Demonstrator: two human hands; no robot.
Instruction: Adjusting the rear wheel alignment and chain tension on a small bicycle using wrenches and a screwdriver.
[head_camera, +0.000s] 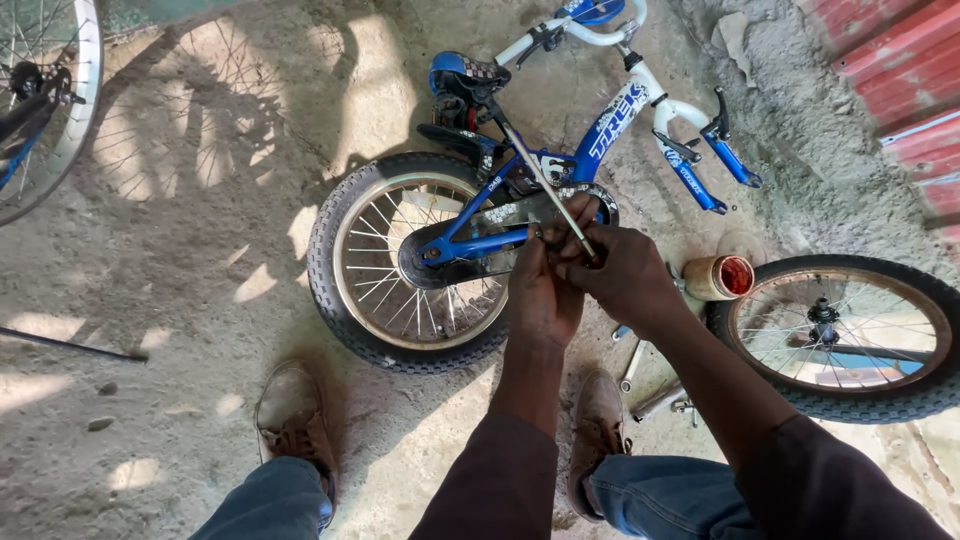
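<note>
Both hands are bunched together right over the rear part of a small blue and white kids' bike (600, 130) lying on its side on the dirt. The left hand (540, 290) is curled closed around something at the chain guard (500, 215), though its fingers hide exactly what. The right hand (625, 270) is closed too, pinching the lower end of a thin metal rod (540, 175). That rod is the thing to watch: its long axis runs diagonally, from the hands up and away toward the bike's saddle (465, 72), so it points away from the person, and the right hand has the better grip on it while the left sits just beside it, nearer the rear wheel (410, 260). Counting outward from the bike: one wheel mounted on it, one loose wheel (850, 335) lying off to the side near the right forearm, and part of a third wheel (50, 90) at the far edge, belonging to another bicycle. One small jar with red stuff in it (722, 277) sits between the bike and the loose wheel, a few wrenches (650, 385) lie below it, and two brown shoes (295, 415) stand nearest the person.
</note>
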